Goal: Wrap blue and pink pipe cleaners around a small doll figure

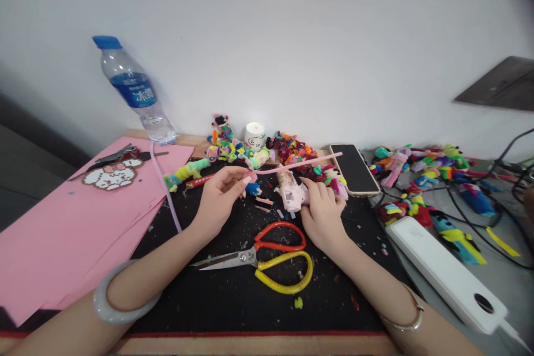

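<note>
My left hand (223, 197) pinches a pink pipe cleaner (300, 164) between thumb and fingertips. One end is bunched up at the fingers, and the long straight part sticks out to the right. My right hand (325, 211) is closed around the handle of a pale pink glue gun (293, 196) with brown stains on its upper end. Below both hands, scissors (250, 257) with one red and one yellow handle lie on the black mat (233, 308), blades toward the left.
Pink sheets (75, 233) and a water bottle (133, 89) are at left. Colourful pipe-cleaner figures (292, 147), a white paper cup (255, 136) and a phone (354, 169) line the back. More figures (434, 164), black cables (463, 208) and a white power bank (446, 275) lie right.
</note>
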Available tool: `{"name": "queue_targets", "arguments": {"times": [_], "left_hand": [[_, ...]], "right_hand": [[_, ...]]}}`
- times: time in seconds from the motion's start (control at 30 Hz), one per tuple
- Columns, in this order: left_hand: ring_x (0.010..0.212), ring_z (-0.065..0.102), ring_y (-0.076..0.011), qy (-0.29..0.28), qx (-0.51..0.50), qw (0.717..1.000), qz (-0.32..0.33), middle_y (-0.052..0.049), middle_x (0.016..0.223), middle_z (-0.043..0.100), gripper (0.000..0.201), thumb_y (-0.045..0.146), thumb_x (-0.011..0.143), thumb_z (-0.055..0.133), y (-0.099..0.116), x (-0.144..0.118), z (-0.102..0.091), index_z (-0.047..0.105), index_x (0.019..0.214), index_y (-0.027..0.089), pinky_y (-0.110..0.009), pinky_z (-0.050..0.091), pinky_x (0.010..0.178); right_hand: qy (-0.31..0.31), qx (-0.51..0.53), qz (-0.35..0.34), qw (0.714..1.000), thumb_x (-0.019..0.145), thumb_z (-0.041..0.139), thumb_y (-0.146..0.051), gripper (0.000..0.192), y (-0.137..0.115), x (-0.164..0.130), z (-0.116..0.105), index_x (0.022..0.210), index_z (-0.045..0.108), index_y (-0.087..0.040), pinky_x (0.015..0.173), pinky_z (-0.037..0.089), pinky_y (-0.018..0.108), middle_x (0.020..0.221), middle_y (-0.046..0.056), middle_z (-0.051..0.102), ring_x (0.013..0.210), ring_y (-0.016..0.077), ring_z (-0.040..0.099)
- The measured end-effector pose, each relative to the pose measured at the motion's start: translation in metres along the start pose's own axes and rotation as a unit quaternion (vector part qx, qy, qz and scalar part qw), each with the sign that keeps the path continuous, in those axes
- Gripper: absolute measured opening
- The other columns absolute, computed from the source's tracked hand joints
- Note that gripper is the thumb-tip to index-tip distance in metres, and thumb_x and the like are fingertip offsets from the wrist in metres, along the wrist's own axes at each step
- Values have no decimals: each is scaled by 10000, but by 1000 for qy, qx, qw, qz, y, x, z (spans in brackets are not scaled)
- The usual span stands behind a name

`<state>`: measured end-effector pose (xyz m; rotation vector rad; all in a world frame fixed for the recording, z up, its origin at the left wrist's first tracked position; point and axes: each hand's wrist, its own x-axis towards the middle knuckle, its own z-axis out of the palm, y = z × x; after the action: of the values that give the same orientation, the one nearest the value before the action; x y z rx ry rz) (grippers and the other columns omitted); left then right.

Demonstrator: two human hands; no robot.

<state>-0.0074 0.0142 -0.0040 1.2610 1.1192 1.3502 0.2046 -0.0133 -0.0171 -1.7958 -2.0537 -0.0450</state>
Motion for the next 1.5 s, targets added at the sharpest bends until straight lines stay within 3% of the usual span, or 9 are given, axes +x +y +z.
{"name": "queue_targets", "arguments": {"times": [0.13, 0.23, 0.3, 0.37, 0.43, 0.5, 0.63, 0.93, 1.5], "left_hand": [[545, 495, -78, -55, -8, 998, -19, -22, 803, 651, 196, 313, 747, 648, 2, -3, 2, 609, 869, 165, -207, 404, 525], [524, 489, -78, -86, -1, 996, -30, -21, 791, 652, 190, 307, 736, 660, 1, -5, 3, 617, 857, 167, -214, 405, 519], [522, 497, -88, -104, 11, 994, -31, -26, 773, 654, 195, 313, 734, 661, 0, -6, 3, 623, 856, 166, -221, 399, 510], [519, 499, -95, -124, 21, 992, -31, -25, 747, 654, 190, 316, 740, 653, 0, -7, 3, 627, 854, 167, -222, 393, 501], [518, 500, -96, -145, 23, 989, -29, -21, 732, 654, 172, 309, 750, 642, 0, -7, 3, 627, 851, 170, -218, 391, 499], [521, 498, -91, -165, 23, 986, -29, -20, 736, 655, 158, 301, 761, 632, 1, -7, 4, 626, 850, 170, -214, 393, 506], [503, 475, -71, -186, 43, 981, -34, -19, 722, 645, 190, 315, 763, 638, 1, -8, 3, 627, 863, 154, -201, 367, 497], [496, 459, -61, -199, 18, 979, -48, -44, 764, 656, 233, 331, 755, 649, -1, -7, 4, 631, 880, 136, -200, 357, 481], [485, 461, -52, -191, 14, 980, -54, -33, 744, 657, 181, 282, 753, 649, -1, -8, 5, 637, 856, 134, -186, 364, 478]], "right_hand": [[-10, 34, 24, 999, 742, 439, -148, 483, 0, 1, -3, 1223, 464, -193, 819, 298, 464, 1078, 109, 539, 975, 299, 447], [14, 154, -17, 988, 777, 488, -238, 416, -1, 0, -11, 1193, 484, -218, 906, 288, 492, 1156, 96, 516, 1089, 308, 406], [32, 300, -55, 952, 832, 476, -304, 333, -2, -1, -14, 1153, 502, -219, 928, 331, 443, 1158, 87, 524, 1104, 272, 437], [48, 423, -31, 904, 852, 495, -317, 240, -3, -2, -14, 1068, 544, -224, 858, 410, 375, 1077, 73, 562, 1012, 230, 512], [54, 498, -3, 866, 849, 531, -308, 159, -3, -2, -12, 974, 589, -227, 787, 448, 327, 974, 52, 599, 910, 199, 556], [46, 527, 9, 849, 837, 564, -293, 114, -5, -2, -11, 905, 627, -227, 750, 458, 306, 891, 35, 623, 843, 183, 573], [15, 509, -16, 860, 834, 577, -238, 112, -8, -2, -13, 877, 679, -223, 737, 462, 305, 834, 31, 652, 795, 172, 586], [3, 433, -114, 894, 832, 544, -100, 261, -11, -4, -18, 971, 692, -263, 791, 457, 313, 914, 19, 690, 863, 167, 603], [12, 415, -105, 904, 821, 558, -112, 187, -15, -6, -16, 905, 682, -223, 755, 497, 300, 854, 29, 699, 816, 162, 632]]}}
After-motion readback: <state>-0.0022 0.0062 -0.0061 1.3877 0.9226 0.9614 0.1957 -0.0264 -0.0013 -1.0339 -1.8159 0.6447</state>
